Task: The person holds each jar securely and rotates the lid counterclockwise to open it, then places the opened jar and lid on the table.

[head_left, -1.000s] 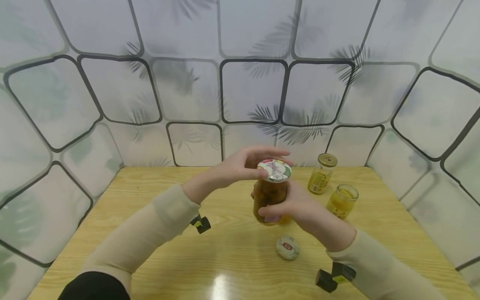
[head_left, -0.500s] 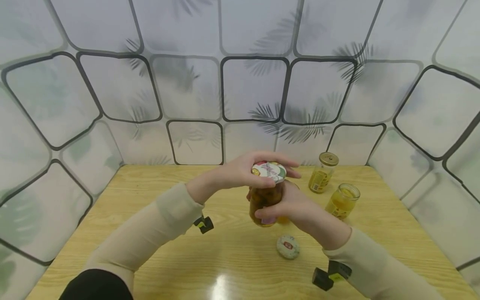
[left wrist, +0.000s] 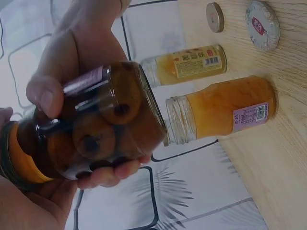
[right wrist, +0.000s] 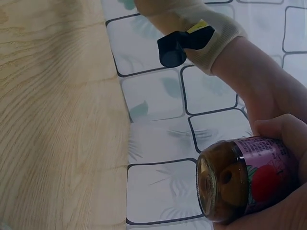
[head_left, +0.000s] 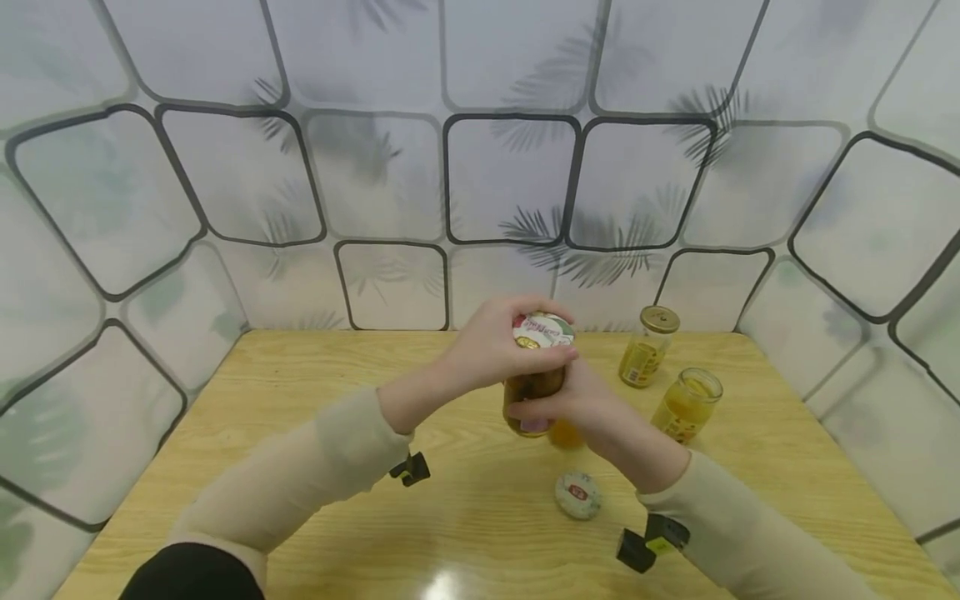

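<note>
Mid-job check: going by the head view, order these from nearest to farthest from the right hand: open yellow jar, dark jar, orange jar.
1. Dark jar: nearest, gripped in the right hand.
2. Orange jar: at the dark jar's lower right in the picture, partly hidden by that hand.
3. Open yellow jar: farthest, off to the right.

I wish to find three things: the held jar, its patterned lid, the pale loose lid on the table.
Held jar (left wrist: 98, 123), left wrist view: dark glass side.
Patterned lid (head_left: 545, 330), head view: top face.
Pale loose lid (head_left: 578, 493), head view: red mark.
</note>
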`<action>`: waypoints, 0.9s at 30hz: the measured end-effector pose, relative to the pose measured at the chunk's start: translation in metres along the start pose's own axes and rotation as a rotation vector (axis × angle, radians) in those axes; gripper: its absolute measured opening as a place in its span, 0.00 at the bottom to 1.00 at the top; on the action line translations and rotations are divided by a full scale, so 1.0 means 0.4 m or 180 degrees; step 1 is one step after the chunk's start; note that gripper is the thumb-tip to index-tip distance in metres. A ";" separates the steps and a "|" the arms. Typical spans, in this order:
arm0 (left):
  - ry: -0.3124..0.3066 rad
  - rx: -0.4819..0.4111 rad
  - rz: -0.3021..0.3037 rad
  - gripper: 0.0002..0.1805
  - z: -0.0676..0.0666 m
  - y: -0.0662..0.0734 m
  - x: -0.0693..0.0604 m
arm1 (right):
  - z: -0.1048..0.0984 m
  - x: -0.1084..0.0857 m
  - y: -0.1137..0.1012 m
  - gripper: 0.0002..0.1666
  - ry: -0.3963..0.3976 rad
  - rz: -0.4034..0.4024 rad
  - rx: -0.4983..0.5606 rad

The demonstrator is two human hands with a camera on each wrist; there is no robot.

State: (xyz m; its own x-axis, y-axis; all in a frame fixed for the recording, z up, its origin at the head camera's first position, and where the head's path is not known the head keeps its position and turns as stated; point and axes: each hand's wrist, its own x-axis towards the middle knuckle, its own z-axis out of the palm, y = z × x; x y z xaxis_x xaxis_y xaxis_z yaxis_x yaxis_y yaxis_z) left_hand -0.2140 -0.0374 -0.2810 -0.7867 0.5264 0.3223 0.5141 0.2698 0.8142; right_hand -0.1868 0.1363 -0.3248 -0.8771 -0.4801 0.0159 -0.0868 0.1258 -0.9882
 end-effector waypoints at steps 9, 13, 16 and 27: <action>-0.0286 0.0051 0.0020 0.33 -0.023 0.015 -0.043 | 0.003 -0.001 0.004 0.31 -0.0041 0.0105 0.0010; -0.0654 -0.0252 0.0212 0.38 -0.052 0.005 -0.054 | 0.001 0.000 0.007 0.32 -0.0124 0.0058 0.0100; -0.0768 -0.0260 0.0243 0.38 -0.066 -0.003 -0.053 | 0.003 0.001 0.009 0.29 -0.0175 0.0028 0.0163; -0.0464 -0.0277 -0.0089 0.35 -0.070 0.003 -0.053 | 0.013 0.007 0.009 0.27 0.0036 0.0155 0.0064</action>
State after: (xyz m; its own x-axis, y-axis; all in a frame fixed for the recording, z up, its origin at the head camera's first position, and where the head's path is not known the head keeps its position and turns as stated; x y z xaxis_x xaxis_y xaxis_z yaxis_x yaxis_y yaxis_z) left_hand -0.2063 -0.0710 -0.2732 -0.7392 0.6327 0.2308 0.4563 0.2183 0.8626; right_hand -0.1869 0.1309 -0.3292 -0.8853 -0.4641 -0.0306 -0.0345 0.1312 -0.9908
